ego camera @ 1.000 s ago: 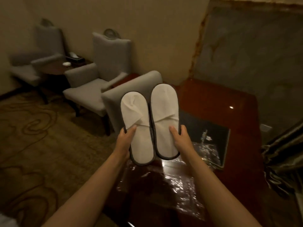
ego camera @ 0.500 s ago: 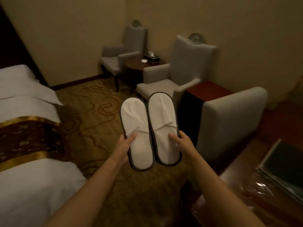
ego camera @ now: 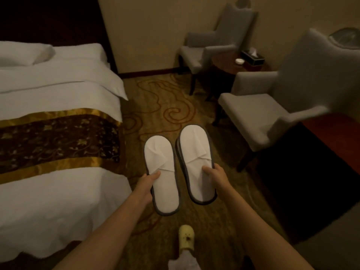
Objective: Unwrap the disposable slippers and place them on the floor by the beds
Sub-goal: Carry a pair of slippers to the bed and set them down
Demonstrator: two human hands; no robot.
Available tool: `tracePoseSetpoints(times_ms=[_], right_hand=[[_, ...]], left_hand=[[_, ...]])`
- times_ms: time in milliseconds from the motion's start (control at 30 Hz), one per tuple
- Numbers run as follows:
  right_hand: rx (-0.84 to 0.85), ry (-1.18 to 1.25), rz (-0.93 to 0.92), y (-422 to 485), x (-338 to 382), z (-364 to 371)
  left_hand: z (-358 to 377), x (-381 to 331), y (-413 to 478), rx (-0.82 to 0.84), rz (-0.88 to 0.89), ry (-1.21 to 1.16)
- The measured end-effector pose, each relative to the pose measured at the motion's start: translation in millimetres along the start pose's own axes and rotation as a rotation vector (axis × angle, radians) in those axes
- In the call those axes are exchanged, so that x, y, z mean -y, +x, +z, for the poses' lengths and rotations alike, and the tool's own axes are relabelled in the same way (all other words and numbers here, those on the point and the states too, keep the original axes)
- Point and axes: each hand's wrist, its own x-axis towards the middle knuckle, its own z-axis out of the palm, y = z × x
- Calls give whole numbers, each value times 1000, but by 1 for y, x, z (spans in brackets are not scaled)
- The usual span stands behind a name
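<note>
Head view: we judge unwrapping done; left hand (ego camera: pixel 146 187) pinches left slipper (ego camera: pixel 162 173), right hand (ego camera: pixel 216 175) pinches right slipper (ego camera: pixel 194 152), above floor (ego camera: pixel 167 102) by bed (ego camera: pixel 58 201); placing remains.

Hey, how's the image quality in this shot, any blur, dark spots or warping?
Head view: dim, warm room light; the near armchair is smeared by motion blur along its arm; wide-angle distortion bows the bed edge; the left slipper in the left hand and the right slipper in the right hand look fairly sharp.
</note>
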Motion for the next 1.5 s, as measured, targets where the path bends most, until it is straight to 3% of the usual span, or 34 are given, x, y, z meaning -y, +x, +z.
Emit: tracePoseSetpoints(times_ms=[233,467,1067,1333,1500], right_hand=[[145,-180,-58,135,69,27],[395,-304,-92,245,138,55],[756,-586,-112,540,321,257],[1028,-835,-143,667,350,349],[1154,-969,-126,738,310,399]], left_hand=[[41,-54,110,-101,-24,-164],[57,-107,197,-218,-16,-295],[25,-272,432,-526,53,-576],[26,-267,516,-733,188,-901],[30,-223,578,-868,201,-1069]])
